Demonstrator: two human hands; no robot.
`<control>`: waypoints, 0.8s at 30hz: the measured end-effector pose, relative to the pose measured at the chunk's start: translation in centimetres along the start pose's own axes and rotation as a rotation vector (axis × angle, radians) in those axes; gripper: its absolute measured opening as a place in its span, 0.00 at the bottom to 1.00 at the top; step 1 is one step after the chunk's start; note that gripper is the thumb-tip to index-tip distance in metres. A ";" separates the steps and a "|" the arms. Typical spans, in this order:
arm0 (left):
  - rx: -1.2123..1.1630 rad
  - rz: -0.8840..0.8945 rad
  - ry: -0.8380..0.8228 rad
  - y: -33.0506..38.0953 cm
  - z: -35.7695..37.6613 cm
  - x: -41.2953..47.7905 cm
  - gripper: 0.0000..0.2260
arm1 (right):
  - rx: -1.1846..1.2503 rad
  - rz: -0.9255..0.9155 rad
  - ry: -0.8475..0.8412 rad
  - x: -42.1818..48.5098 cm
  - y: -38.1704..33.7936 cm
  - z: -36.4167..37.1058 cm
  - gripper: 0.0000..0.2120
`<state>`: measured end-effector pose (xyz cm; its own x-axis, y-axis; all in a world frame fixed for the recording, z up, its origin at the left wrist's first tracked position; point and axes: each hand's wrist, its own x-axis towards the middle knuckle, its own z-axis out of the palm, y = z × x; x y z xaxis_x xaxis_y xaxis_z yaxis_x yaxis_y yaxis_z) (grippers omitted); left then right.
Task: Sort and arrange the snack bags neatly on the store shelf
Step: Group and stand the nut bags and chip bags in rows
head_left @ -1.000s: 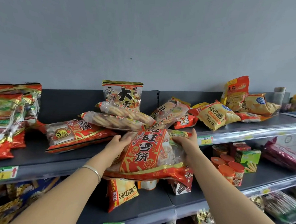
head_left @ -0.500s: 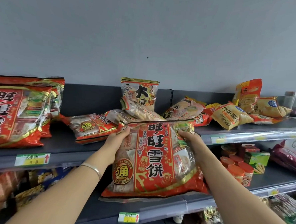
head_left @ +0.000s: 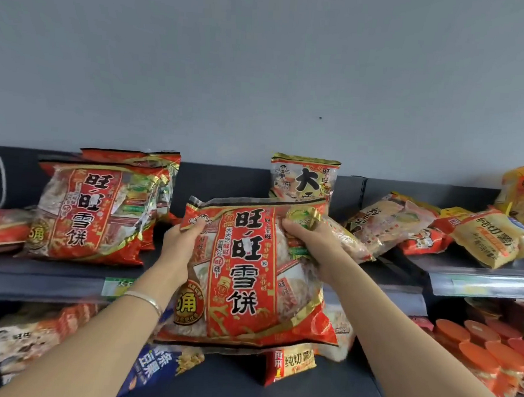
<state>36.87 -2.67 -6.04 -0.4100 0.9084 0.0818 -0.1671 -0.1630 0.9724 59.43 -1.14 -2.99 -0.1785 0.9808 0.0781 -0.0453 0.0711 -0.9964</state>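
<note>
Fingers [head_left: 196,226] of my left hand [head_left: 176,248] and right hand [head_left: 319,251] grip the red bag [head_left: 243,277] by its top corners, upright; matching stack [head_left: 91,212] sits leftward, left hand nearer.

Dark shelf [head_left: 51,266] carries red bags [head_left: 91,212] and yellow bags [head_left: 491,240].

1. We have one view, worn on the head, facing the store shelf [head_left: 50,283] and grey wall [head_left: 263,60] straight on, slightly downward
2. We stand close: left forearm [head_left: 92,341] and right forearm [head_left: 414,345] enter from the bottom edge

Orange-lidded tubs [head_left: 476,357] cluster low, grey wall [head_left: 263,60] above.
</note>
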 end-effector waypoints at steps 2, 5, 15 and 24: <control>-0.012 -0.027 0.031 0.9 -0.8 1.6 0.12 | -0.033 -0.059 0.018 1.4 -0.8 1.2 0.15; -0.049 -0.050 0.025 2.4 -1.3 3.4 0.19 | -0.005 -0.174 0.038 3.6 -2.7 2.6 0.09; 0.140 0.023 0.149 3.7 -0.6 10.2 0.25 | 0.281 -0.314 0.337 14.8 -6.3 1.8 0.20; 0.209 -0.259 0.146 -0.9 0.0 15.4 0.30 | 0.521 -0.231 0.585 20.2 -5.3 3.3 0.27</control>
<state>30.76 11.44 -5.70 -0.5040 0.8424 -0.1907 -0.1011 0.1618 0.9816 52.86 17.67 3.94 0.4265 0.8981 0.1073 -0.4949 0.3310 -0.8034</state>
